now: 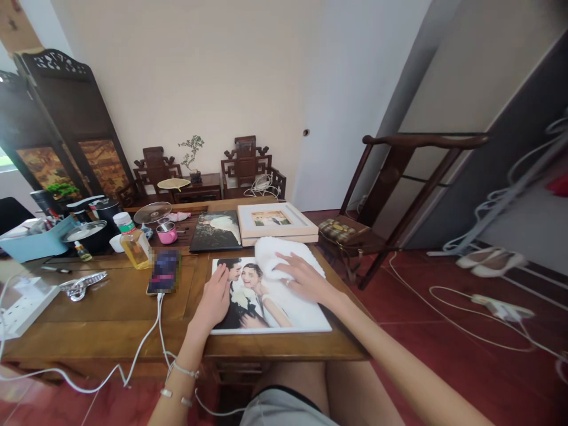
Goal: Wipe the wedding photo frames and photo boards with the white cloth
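1. White, fluffy cloth (pixel 270 249) is lying bunched beneath the right hand (pixel 306 279), whose fingers are spreading wide and pressing down rather than closing round it.
2. Flat and narrow, the left hand's (pixel 215 300) fingers are resting together over the left edge of the photo panel (pixel 254 299), gripping nothing.
3. That panel is lying face up beneath both sets of fingers, smooth, thin and rectangular, with white edges.
4. Wiping seems to be under way: cloth is covering the far right corner; how much is finished, I cannot tell.
5. Beyond the left fingertips, a dark panel (pixel 216 231) is lying flat; beyond the right, a pale, boxy frame (pixel 298 221) is sitting untouched.
6. Brown, polished wood is forming the table (pixel 119 305) under the fingers.
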{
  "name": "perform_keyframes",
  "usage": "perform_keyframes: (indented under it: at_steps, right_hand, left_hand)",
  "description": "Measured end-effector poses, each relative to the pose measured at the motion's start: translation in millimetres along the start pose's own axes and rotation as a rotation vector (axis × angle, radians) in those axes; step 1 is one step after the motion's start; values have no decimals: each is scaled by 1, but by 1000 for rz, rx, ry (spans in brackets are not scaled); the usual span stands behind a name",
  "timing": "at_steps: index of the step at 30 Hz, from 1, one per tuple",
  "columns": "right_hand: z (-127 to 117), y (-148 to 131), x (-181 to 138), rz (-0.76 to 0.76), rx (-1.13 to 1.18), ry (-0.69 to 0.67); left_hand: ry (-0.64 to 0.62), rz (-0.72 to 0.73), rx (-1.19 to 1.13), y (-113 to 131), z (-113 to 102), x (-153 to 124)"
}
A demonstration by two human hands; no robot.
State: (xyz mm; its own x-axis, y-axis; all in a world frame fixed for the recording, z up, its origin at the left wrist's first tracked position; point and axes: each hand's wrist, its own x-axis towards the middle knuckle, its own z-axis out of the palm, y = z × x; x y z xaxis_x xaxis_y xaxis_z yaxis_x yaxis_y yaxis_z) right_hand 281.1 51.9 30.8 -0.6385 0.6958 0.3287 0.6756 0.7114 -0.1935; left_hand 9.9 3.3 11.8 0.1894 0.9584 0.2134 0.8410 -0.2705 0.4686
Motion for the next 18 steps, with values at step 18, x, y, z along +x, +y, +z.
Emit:
perform_keyframes:
  at_steps: [18]
  right_hand:
    - [-25,-56,-69,-178,104,-148]
  left_hand:
    - [-13,2,25,5,-3,-1]
